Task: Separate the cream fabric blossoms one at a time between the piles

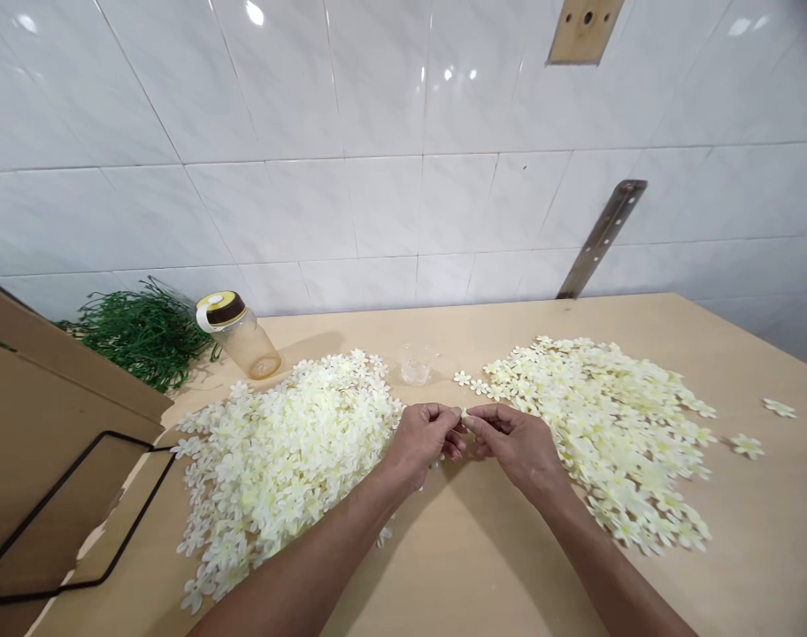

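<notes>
My left hand (425,441) and my right hand (518,444) meet over the table, thumbs and fingertips pinched together. Between their tips shows a bit of a small pale artificial flower (464,413), mostly covered by the fingers. To the left of my left hand spreads a dense heap of white-yellow artificial flowers (303,442), partly behind my left forearm. A second, flatter pile of cream artificial flowers (622,433) lies right of my right hand. Just beyond my hands sits a small clear plastic container (415,364); its contents are hard to make out.
A bottle with a brown and yellow lid (241,336) stands at the back left, beside a bunch of green artificial stems (142,332). A cardboard box (51,416) and a black wire frame (128,531) occupy the left edge. A metal bracket (603,239) rises against the tiled wall.
</notes>
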The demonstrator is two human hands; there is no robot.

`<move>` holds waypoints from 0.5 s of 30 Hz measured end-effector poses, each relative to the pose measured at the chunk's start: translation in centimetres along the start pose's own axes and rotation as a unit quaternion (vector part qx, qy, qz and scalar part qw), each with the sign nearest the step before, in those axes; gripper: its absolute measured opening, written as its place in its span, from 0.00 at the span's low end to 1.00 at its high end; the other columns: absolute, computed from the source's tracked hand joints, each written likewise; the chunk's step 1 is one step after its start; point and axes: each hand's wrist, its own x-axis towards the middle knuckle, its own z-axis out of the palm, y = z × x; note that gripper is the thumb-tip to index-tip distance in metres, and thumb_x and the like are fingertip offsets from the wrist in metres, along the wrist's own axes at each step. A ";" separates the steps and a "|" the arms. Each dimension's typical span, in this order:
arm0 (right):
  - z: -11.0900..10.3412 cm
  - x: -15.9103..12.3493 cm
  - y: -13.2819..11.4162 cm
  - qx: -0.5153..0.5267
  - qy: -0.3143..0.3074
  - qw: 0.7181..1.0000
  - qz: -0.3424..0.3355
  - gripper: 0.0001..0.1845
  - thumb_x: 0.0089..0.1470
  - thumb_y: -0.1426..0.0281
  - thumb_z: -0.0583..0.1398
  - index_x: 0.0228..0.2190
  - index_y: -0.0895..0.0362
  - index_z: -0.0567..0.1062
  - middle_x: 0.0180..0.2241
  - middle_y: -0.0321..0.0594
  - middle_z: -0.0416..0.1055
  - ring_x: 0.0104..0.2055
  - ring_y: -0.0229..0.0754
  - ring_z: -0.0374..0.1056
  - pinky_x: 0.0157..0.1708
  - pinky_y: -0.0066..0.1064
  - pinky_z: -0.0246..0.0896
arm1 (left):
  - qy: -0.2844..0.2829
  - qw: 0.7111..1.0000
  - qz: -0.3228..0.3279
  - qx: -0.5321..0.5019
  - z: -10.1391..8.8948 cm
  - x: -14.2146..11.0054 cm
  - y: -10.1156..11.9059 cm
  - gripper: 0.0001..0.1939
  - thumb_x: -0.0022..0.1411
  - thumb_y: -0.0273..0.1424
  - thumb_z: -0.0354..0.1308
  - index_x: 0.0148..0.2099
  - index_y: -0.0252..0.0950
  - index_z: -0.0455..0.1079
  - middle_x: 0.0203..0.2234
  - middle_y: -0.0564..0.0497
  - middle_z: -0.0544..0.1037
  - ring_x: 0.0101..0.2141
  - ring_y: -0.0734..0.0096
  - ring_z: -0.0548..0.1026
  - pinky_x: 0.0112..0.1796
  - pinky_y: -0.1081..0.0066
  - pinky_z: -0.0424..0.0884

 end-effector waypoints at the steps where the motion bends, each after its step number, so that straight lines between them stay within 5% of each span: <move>1: 0.0 0.0 0.1 -0.020 0.004 1.000 -0.008 0.19 0.45 0.52 0.65 0.31 0.55 0.80 0.25 0.39 0.78 0.23 0.43 0.72 0.26 0.33 0.70 | 0.003 1.000 0.001 0.008 0.0 0.0 -0.1 0.14 0.56 0.37 0.59 0.27 0.31 0.71 0.18 0.50 0.73 0.17 0.76 0.69 0.20 0.76 0.64; 15: -0.2 -0.4 -0.6 -0.006 -0.012 0.999 -0.032 0.18 0.51 0.54 0.61 0.31 0.56 0.79 0.26 0.40 0.76 0.23 0.41 0.71 0.24 0.30 0.68 | -0.022 1.000 -0.010 -0.020 0.1 -0.3 0.2 0.14 0.54 0.39 0.63 0.30 0.30 0.72 0.21 0.48 0.76 0.19 0.75 0.71 0.21 0.75 0.65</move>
